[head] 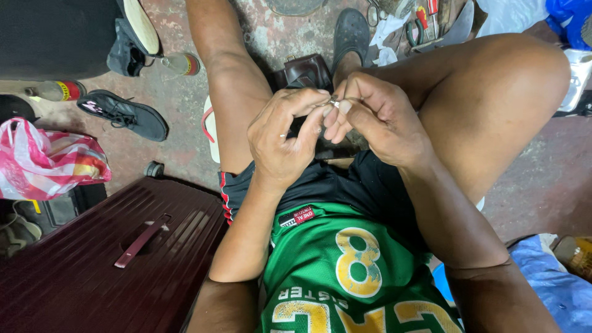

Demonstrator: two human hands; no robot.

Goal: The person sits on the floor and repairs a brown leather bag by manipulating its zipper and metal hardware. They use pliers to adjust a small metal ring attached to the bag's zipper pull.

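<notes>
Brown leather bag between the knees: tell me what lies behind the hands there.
Behind the left hand and right hand, only the top of the brown leather bag shows, resting on the floor. Its lower part is covered by the hands, which pinch a small metal piece.

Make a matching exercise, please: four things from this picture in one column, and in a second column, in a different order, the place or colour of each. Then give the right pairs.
Column one:
1. small metal piece
2. suitcase
3. black shoe
4. plastic bag

Column two:
A. dark red, with a handle on top, at the lower left
B. pink and white, at the left edge
C. pinched between the fingertips of the left hand and the right hand
D. on the floor, beside a bottle with a red and yellow label

Pairs: 1-C, 2-A, 3-D, 4-B
</notes>
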